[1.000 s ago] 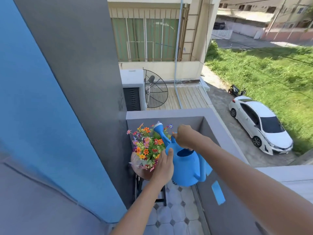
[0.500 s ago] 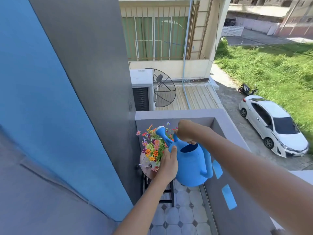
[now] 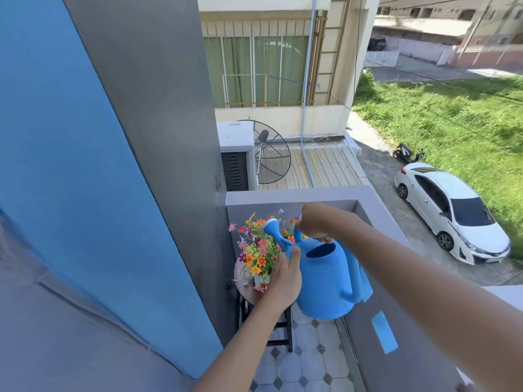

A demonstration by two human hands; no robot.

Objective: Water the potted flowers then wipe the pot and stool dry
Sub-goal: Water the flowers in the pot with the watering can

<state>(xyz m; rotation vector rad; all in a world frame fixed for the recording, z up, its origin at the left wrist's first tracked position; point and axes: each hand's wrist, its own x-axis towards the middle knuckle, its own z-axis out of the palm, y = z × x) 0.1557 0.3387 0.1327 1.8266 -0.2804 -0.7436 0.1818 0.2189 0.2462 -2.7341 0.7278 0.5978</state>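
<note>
My right hand (image 3: pixel 315 222) is closed around the top handle of the blue watering can (image 3: pixel 325 281), fingers curled tight over it. My left hand (image 3: pixel 284 278) lies flat against the can's side at the base of the spout, fingers together, thumb up, steadying rather than gripping. The can is off the ground, with its white-tipped spout (image 3: pixel 273 226) among the flowers (image 3: pixel 256 250). Orange, pink and yellow blooms fill a small pale pot (image 3: pixel 259 279), which stands on a round stool (image 3: pixel 240 281) in the balcony corner.
</note>
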